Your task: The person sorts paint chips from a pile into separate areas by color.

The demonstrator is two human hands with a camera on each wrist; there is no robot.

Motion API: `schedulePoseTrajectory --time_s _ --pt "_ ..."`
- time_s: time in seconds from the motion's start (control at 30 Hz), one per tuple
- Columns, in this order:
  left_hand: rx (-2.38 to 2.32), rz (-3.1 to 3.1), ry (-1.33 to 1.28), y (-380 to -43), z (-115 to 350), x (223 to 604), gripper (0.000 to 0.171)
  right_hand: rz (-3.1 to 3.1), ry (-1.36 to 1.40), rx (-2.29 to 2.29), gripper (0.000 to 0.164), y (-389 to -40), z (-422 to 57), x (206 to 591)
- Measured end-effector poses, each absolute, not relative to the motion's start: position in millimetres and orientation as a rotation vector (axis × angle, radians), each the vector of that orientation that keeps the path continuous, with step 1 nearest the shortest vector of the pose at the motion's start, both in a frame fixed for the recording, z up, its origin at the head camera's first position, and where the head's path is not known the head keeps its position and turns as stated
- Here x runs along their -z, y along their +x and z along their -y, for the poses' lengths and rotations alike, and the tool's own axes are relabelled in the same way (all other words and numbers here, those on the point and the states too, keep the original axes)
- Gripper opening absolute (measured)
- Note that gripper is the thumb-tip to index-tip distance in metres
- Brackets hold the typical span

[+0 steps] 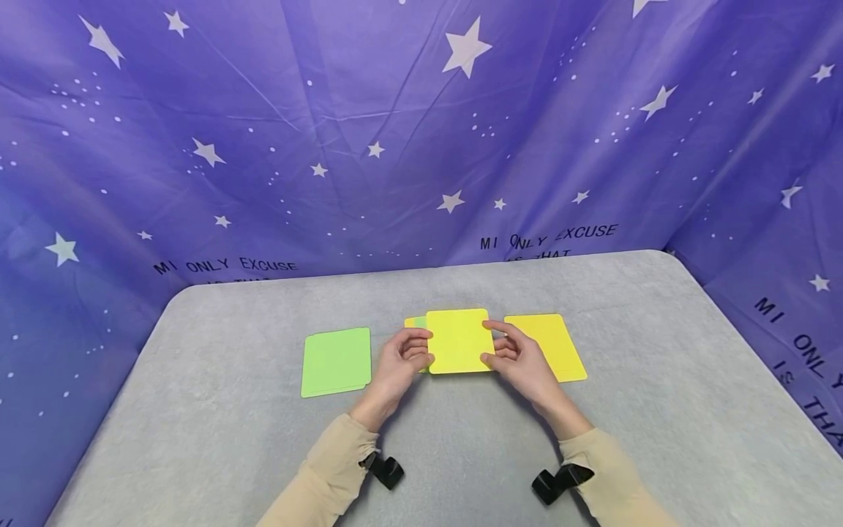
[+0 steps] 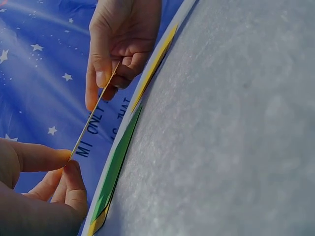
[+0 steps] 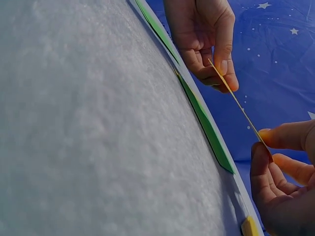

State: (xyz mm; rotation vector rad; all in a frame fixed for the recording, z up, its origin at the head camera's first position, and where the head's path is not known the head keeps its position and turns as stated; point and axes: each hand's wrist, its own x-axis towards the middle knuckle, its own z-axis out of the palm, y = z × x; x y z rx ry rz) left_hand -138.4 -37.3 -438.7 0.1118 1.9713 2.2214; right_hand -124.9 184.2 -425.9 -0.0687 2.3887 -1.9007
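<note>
A square yellow card [image 1: 459, 341] with rounded corners is held above the table between both hands. My left hand [image 1: 399, 362] pinches its left edge, and my right hand [image 1: 529, 362] pinches the right edge. Seen edge-on in the left wrist view, the thin card [image 2: 93, 110] spans the gap between the two hands, off the tabletop. Beneath it lies a stack of cards [image 1: 416, 323] showing green and yellow, mostly hidden in the head view. In the right wrist view that middle stack [image 3: 206, 125] shows a green top.
Left of the hands lies a pile of green cards [image 1: 336, 362], slightly fanned. To the right is a yellow pile [image 1: 552, 347], partly behind the right hand. All rest on a grey table [image 1: 230, 410] backed by a purple star-printed cloth [image 1: 369, 95].
</note>
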Motion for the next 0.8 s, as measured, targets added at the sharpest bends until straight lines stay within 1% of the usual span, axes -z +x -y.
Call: schedulePoseTrajectory --time_s 0.3,0.63,0.8 --pt "-2.183 -1.959 0.153 -138 30 439 0.041 -2.399 -0.082 1.881 0.053 -122 -196 425" --pt "-2.135 -1.980 0.166 -140 14 436 0.048 -2.366 -0.090 1.888 0.059 -121 -213 423" --pt "-2.114 -1.986 0.187 -141 7 435 0.049 -2.374 -0.126 1.863 0.061 -122 -223 422"
